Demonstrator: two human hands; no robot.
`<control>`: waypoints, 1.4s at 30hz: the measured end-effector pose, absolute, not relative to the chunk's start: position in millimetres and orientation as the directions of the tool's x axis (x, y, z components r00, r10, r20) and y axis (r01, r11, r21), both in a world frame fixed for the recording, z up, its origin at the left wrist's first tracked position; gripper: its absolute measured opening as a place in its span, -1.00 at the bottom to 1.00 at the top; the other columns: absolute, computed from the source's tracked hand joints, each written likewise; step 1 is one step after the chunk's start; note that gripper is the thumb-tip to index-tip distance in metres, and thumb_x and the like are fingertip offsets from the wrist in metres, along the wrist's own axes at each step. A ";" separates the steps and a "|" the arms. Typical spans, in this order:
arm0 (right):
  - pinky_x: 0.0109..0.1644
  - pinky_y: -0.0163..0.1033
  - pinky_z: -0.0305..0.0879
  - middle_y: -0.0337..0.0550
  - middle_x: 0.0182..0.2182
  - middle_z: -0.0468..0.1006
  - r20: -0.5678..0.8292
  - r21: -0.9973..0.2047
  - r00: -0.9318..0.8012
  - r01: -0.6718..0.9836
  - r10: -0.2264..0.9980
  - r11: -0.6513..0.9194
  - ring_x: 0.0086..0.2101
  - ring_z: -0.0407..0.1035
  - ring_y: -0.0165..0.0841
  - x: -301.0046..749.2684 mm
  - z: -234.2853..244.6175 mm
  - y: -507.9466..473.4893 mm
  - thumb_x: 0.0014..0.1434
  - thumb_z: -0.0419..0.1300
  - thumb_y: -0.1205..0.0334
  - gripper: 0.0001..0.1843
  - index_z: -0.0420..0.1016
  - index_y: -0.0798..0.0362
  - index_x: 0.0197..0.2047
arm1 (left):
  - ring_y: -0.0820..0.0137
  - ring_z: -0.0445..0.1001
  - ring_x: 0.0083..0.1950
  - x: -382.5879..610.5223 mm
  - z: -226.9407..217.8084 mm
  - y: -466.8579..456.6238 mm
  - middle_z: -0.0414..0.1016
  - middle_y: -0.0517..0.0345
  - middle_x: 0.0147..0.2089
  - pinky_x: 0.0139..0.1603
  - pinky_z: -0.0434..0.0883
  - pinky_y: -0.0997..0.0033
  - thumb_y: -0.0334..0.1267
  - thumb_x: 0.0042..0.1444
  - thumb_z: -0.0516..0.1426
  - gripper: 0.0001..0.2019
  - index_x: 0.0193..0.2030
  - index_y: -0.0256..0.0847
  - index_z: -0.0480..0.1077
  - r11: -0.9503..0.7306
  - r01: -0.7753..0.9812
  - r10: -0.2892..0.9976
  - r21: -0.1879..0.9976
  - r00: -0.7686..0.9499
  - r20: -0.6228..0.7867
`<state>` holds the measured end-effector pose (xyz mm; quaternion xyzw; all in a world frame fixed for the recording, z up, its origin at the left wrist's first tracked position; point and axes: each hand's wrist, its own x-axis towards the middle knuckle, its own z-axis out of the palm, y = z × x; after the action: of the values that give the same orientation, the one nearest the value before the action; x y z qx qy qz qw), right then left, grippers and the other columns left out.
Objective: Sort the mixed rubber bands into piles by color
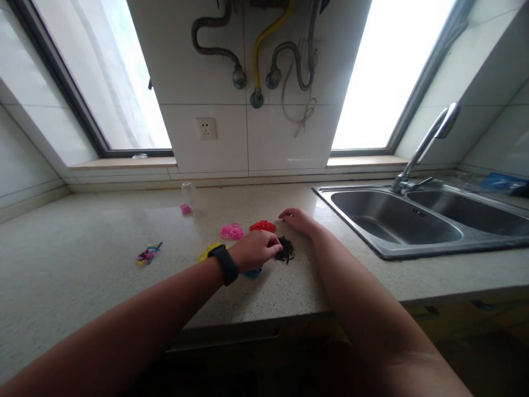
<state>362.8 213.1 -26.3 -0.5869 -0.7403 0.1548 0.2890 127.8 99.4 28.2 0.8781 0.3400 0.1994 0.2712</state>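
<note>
My left hand (257, 249), with a dark watch on its wrist, reaches across to a pile of black rubber bands (286, 250). Its thumb and fingers are pinched together at the pile's left edge; whatever sits between the fingertips is too small to make out. Just right of a red pile of bands (263, 226), my right hand (298, 219) rests on the counter, fingers stretched out and holding nothing visible. A pink pile (232, 231) lies behind my left hand. Yellow bands (209, 252) and blue bands (253, 272) are partly hidden by my left wrist and hand.
A small mixed-colour bunch of bands (149, 254) lies on the left of the counter (95, 237). Farther back stand a clear container (188, 191) and a small pink piece (185, 209). A double steel sink (397, 220) with a faucet (425, 143) occupies the right.
</note>
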 end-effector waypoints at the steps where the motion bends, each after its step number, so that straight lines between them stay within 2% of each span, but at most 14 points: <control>1: -0.09 -0.27 0.34 -0.18 -0.25 0.67 0.247 -0.571 -0.140 0.779 0.959 0.260 -0.23 0.48 -0.31 362.9 -26.6 213.1 0.17 0.14 0.32 -0.73 0.68 -0.03 -0.19 | 0.32 0.49 -0.31 121.6 30.8 92.7 0.59 0.00 -0.31 -0.32 0.30 0.36 -0.14 0.27 0.13 -0.74 -0.23 -0.27 0.57 -0.642 0.487 0.696 0.592 0.694 0.183; 4: -0.07 -0.26 0.34 -0.18 -0.24 0.67 0.248 -0.571 -0.142 0.778 0.958 0.263 -0.23 0.49 -0.31 363.5 -27.4 213.2 0.18 0.13 0.30 -0.72 0.68 -0.03 -0.19 | 0.34 0.46 -0.31 99.3 39.9 67.0 0.57 0.02 -0.28 -0.31 0.29 0.37 -0.14 0.30 0.11 -0.75 -0.15 -0.23 0.56 -0.712 0.461 0.637 0.530 0.741 0.211; 7: -0.08 -0.26 0.34 -0.18 -0.24 0.67 0.244 -0.554 -0.155 0.788 0.957 0.269 -0.23 0.48 -0.31 364.8 -26.8 212.7 0.18 0.14 0.28 -0.73 0.68 -0.04 -0.18 | 0.38 0.44 -0.30 74.6 45.9 41.8 0.55 0.07 -0.27 -0.29 0.31 0.40 -0.18 0.31 0.09 -0.78 -0.11 -0.18 0.54 -0.750 0.402 0.570 0.525 0.796 0.203; 10: -0.11 -0.25 0.34 -0.17 -0.25 0.67 0.235 -0.531 -0.158 0.806 0.959 0.263 -0.26 0.48 -0.31 365.6 -25.3 211.9 0.18 0.15 0.25 -0.73 0.68 -0.04 -0.18 | 0.39 0.44 -0.29 50.0 44.4 25.1 0.54 0.08 -0.27 -0.27 0.33 0.41 -0.21 0.32 0.08 -0.80 -0.10 -0.17 0.52 -0.746 0.396 0.565 0.535 0.802 0.194; 14: -0.13 -0.24 0.34 -0.15 -0.28 0.66 0.235 -0.523 -0.167 0.809 0.958 0.269 -0.29 0.46 -0.31 364.8 -22.4 210.2 0.18 0.15 0.24 -0.73 0.69 -0.03 -0.18 | 0.39 0.46 -0.26 19.1 32.2 14.7 0.54 0.09 -0.25 -0.22 0.35 0.41 -0.28 0.31 0.06 -0.82 -0.09 -0.19 0.49 -0.763 0.419 0.555 0.492 0.816 0.165; 23: -0.21 -0.24 0.35 -0.13 -0.31 0.65 0.222 -0.575 -0.135 0.781 0.965 0.242 -0.33 0.46 -0.31 365.9 -19.1 204.9 0.17 0.13 0.20 -0.71 0.66 0.01 -0.15 | 0.39 0.51 -0.27 -15.7 5.6 10.7 0.58 0.11 -0.24 -0.26 0.35 0.43 -0.32 0.27 0.07 -0.83 -0.11 -0.18 0.48 -0.799 0.428 0.545 0.423 0.812 0.207; 28: -0.15 -0.21 0.36 -0.03 -0.21 0.66 0.340 -0.645 -0.121 0.692 0.933 0.325 -0.25 0.48 -0.28 348.1 -2.3 199.9 0.19 0.13 0.18 -0.69 0.63 0.04 -0.09 | 0.40 0.53 -0.29 -14.0 5.7 11.7 0.59 0.14 -0.27 -0.28 0.35 0.44 -0.33 0.26 0.09 -0.85 -0.13 -0.17 0.48 -0.859 0.384 0.470 0.338 0.854 0.224; 31: -0.10 -0.20 0.34 -0.05 -0.23 0.66 0.419 -0.617 -0.229 0.639 0.879 0.460 -0.23 0.47 -0.29 311.3 21.1 191.2 0.22 0.11 0.16 -0.68 0.62 0.06 -0.09 | 0.40 0.53 -0.31 -14.4 4.6 11.8 0.59 0.16 -0.29 -0.32 0.35 0.44 -0.34 0.24 0.09 -0.85 -0.11 -0.17 0.48 -0.888 0.360 0.430 0.285 0.870 0.242; 36: -0.28 -0.28 0.26 -0.13 -0.35 0.63 0.339 -0.481 -0.552 0.594 0.762 0.645 -0.39 0.41 -0.39 217.6 59.5 168.6 0.23 0.14 0.20 -0.72 0.64 0.06 -0.11 | 0.39 0.53 -0.34 -16.2 0.6 11.4 0.57 0.20 -0.32 -0.38 0.32 0.42 -0.30 0.26 0.09 -0.85 -0.11 -0.16 0.46 -0.919 0.345 0.388 0.191 0.880 0.274; 42: -0.23 -0.28 0.22 -0.10 -0.30 0.65 0.239 -0.363 -0.797 0.457 0.555 0.812 -0.34 0.44 -0.39 109.4 63.3 154.8 0.17 0.23 0.29 -0.77 0.65 0.07 -0.12 | 0.39 0.51 -0.36 -16.7 1.1 9.6 0.56 0.21 -0.34 -0.40 0.30 0.39 -0.24 0.29 0.09 -0.86 -0.11 -0.15 0.45 -0.929 0.347 0.371 0.133 0.887 0.276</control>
<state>109.4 154.8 63.3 -0.2700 -0.9368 0.1448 0.1691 -16.7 9.6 1.1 0.9704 0.1847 0.1500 0.0402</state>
